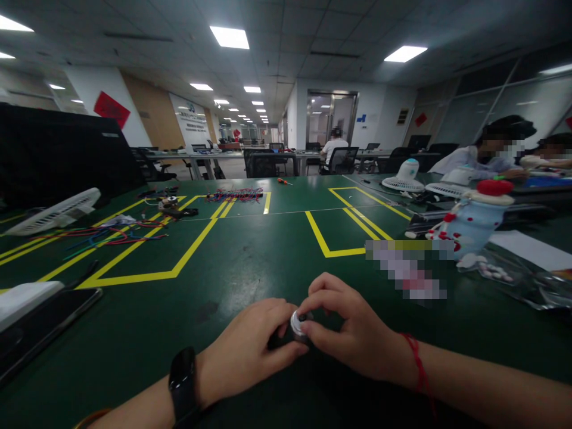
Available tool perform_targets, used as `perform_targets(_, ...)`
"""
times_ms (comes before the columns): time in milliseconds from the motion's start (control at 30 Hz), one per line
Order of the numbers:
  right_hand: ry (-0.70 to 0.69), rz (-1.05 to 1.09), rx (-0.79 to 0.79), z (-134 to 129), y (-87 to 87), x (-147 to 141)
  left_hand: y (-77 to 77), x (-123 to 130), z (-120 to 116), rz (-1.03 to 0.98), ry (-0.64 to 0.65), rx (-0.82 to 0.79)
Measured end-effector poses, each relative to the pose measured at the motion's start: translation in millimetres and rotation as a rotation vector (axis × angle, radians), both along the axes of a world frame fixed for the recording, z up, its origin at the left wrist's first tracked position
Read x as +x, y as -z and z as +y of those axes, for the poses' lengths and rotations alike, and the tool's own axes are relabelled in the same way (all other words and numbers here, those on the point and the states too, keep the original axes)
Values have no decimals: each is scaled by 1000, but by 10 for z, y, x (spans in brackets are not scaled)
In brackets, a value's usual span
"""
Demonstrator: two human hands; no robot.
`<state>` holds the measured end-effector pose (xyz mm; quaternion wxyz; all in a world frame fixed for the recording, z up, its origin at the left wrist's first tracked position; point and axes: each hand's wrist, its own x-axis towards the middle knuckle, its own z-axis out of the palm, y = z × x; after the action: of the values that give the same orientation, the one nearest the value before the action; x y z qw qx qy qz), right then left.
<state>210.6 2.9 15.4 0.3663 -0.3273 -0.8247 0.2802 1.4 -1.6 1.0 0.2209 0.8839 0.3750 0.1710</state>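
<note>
Close to the front of the green table (pixel 250 256), a small round piece (pixel 295 326) with a silvery-white rim and a dark middle sits between my two hands. My left hand (pixel 250 342) is curled around its left side, with the thumb below. On the other side, my right hand (pixel 353 333) pinches its top edge between thumb and index finger. The fingers cover much of the piece, so its exact kind cannot be made out.
Bundled wires (pixel 235 195), loose red and blue wires (pixel 120 235) and a screwdriver (pixel 282 181) lie farther back. On the left are a phone (pixel 58 328) and a white fan (pixel 58 214). A light-blue bottle (pixel 476 223) stands right. People sit beyond.
</note>
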Motion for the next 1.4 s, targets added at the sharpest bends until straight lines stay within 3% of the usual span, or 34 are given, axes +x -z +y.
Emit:
perform_targets(167, 102, 85, -71, 21, -96, 83, -28, 3, 8, 9, 1, -3)
perform_targets(333, -49, -157, -97, 48, 0, 299, -33, -8, -1, 12, -10, 1)
perform_targets(467, -89, -313, -57, 51, 97, 337, -28, -10, -7, 18, -17, -1)
perform_targets(800, 51, -17, -302, 209, 61, 378, -16, -16, -19, 14, -18, -9)
perform_targets(867, 18, -69, -285, 182, 60, 382, -17, -13, -20, 16, -20, -4)
perform_targets(1000, -112, -242, -79, 77, 66, 351, -30, -6, -10, 20, -16, -4)
perform_targets(1067, -104, -218, -28, 46, 48, 309, -37, -2, -1, 22, -12, -9)
perform_targets(1233, 13, 38, 5, 25, -86, 119, -28, 4, 8, 17, -8, -3)
perform_targets(1400, -46, -57, -55, -21, -144, -19, -7, 4, 0, -10, 0, -1)
